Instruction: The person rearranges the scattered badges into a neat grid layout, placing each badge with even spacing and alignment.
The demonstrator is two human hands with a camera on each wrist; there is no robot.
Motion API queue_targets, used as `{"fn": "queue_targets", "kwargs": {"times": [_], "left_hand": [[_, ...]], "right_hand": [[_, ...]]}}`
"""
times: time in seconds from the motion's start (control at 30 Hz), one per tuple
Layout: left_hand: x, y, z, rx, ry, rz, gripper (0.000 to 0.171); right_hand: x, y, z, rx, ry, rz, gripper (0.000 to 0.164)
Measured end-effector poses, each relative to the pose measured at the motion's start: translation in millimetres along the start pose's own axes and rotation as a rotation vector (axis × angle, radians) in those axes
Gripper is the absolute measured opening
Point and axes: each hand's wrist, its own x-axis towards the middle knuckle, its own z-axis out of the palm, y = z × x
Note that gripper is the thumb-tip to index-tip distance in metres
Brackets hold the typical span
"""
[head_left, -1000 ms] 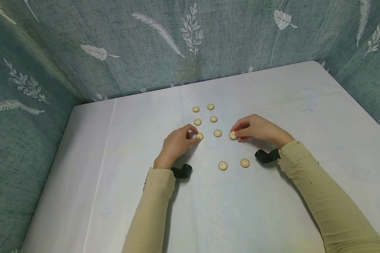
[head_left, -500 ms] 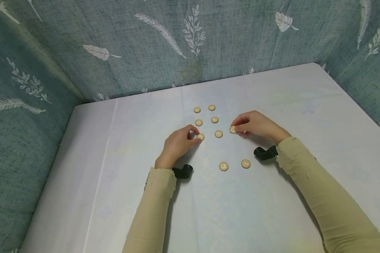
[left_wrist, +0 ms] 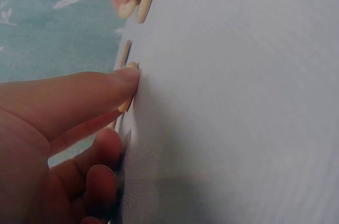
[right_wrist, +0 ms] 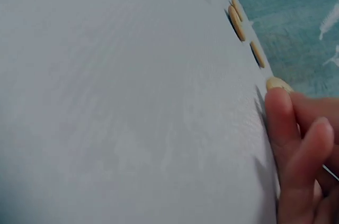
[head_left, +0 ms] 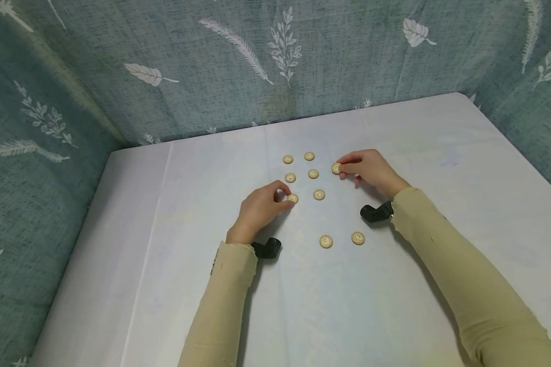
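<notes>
My left hand [head_left: 259,209] pinches a round tan wooden button [head_left: 292,199] between thumb and forefinger, at the near end of the left column of buttons. In the left wrist view that button [left_wrist: 128,105] stays close to the white tabletop, partly covered by the thumb. Farther right, my right hand [head_left: 369,168] pinches another button [head_left: 335,168] by its edge. From the right wrist view, this button [right_wrist: 278,83] pokes out past the fingertips, above the tabletop. Closest to the right hand on the table is a button [head_left: 313,174] in the second column.
Two buttons, one [head_left: 287,159] and its neighbour [head_left: 309,156], lie at the far end. Others are one [head_left: 290,177] beyond the left hand and one [head_left: 319,194] between the hands. Nearer are a button [head_left: 326,241] and another [head_left: 358,238]. A leaf-patterned green curtain [head_left: 239,97] borders the white table [head_left: 202,168].
My right hand has moved away from me with its button, toward the back of the table. The left hand has kept its hold and place; the view has shifted slightly.
</notes>
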Motion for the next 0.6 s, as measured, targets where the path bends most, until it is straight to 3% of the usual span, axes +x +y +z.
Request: {"fn": "queue_targets", "kwargs": {"times": [0.27, 0.6], "left_hand": [[-0.5, 0.3, -0.9, 0.009, -0.004, -0.015, 0.023], [-0.3, 1.0, -0.1, 0.012, -0.001, -0.01, 0.023]], "right_hand": [[14, -4, 3, 0.074, 0.058, 0.015, 0.026], [29, -14, 5, -0.033, 0.148, 0.048, 0.023]]}}
